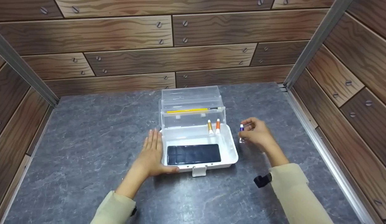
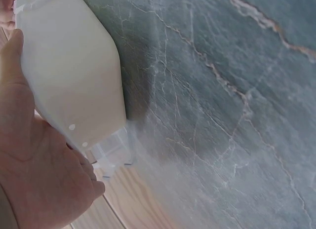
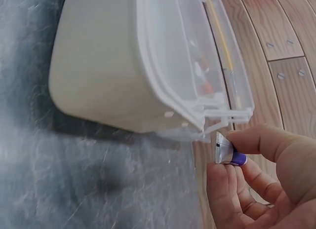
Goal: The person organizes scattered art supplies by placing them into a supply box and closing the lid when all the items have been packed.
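A white plastic box (image 1: 233,157) with its clear lid (image 1: 190,93) raised stands at the middle of the table. My left hand (image 1: 151,158) rests against the box's left side, fingers straight, thumb along the front edge. To the right of the box, my right hand (image 1: 258,133) pinches a small purple-and-silver paint tube (image 3: 227,151) between thumb and fingers. Inside the box lie a black phone-like slab (image 1: 193,154), a yellow-ochre paint tube (image 1: 210,127) and an orange paint tube (image 1: 218,126). A yellow-handled paintbrush (image 1: 188,110) lies across the lid's tray.
Wood-patterned panels (image 1: 130,34) stand behind and along both sides of the dark marbled tabletop (image 1: 96,133). A metal rail (image 1: 323,161) runs along the right edge. The box's latch (image 1: 199,171) hangs down at its front.
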A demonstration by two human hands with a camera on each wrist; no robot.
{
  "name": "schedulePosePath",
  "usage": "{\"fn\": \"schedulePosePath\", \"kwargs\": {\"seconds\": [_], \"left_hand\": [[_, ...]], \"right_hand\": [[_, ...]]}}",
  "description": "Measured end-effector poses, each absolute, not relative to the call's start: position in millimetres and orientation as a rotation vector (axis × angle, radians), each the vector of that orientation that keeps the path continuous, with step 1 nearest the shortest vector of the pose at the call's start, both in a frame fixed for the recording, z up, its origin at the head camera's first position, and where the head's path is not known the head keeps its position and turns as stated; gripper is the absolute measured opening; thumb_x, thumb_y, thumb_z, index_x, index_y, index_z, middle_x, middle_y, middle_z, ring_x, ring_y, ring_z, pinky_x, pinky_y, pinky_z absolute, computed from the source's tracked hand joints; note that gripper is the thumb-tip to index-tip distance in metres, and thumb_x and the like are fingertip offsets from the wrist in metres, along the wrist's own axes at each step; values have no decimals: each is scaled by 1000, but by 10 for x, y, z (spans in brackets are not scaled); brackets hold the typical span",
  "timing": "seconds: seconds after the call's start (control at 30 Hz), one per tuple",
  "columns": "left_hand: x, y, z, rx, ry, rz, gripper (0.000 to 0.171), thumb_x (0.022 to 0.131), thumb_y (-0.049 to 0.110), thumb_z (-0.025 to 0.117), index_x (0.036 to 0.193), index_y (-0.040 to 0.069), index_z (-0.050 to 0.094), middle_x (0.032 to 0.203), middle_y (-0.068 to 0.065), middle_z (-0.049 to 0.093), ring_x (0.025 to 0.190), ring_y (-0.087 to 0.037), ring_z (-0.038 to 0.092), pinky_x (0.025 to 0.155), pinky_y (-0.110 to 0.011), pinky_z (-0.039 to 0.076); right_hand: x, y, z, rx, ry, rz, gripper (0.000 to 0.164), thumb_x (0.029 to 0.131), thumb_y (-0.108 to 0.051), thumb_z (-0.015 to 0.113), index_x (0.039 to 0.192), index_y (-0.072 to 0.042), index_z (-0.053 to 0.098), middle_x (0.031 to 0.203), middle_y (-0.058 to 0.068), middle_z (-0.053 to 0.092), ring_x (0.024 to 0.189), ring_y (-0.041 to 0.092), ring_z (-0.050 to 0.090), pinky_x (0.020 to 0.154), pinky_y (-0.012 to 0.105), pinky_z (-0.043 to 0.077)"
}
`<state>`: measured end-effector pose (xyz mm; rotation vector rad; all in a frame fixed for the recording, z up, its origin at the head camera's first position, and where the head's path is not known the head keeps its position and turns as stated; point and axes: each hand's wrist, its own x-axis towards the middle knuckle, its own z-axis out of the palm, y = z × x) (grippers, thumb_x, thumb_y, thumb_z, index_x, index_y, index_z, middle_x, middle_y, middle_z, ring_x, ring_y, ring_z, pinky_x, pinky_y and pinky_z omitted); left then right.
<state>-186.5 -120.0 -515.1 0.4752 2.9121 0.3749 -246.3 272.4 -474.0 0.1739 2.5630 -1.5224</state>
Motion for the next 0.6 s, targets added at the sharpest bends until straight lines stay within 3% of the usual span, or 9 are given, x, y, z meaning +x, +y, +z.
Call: {"fn": "schedulePosePath", "kwargs": {"seconds": [0.17,0.6], "left_hand": [[-1865,-1201,-5156,479,2909,366,154,58,96,56,156,-7,-3,163,-29,-10,151,-40,-11,125,-48,4],[-1866,-1198,-5157,485,2922,360,154,58,98,53,156,-7,-3,163,-30,-8,151,-41,-10,124,-48,4]], "right_hand": [[-2520,2603,-4677,162,2545,-1551,48,78,-2,76,122,3,57,86,9,56,64,14,60,59,30,61],[-2635,2287,-4511,87,2540,-1555,45,78,-2,77,120,0,59,89,10,56,66,17,59,61,36,62]]}}
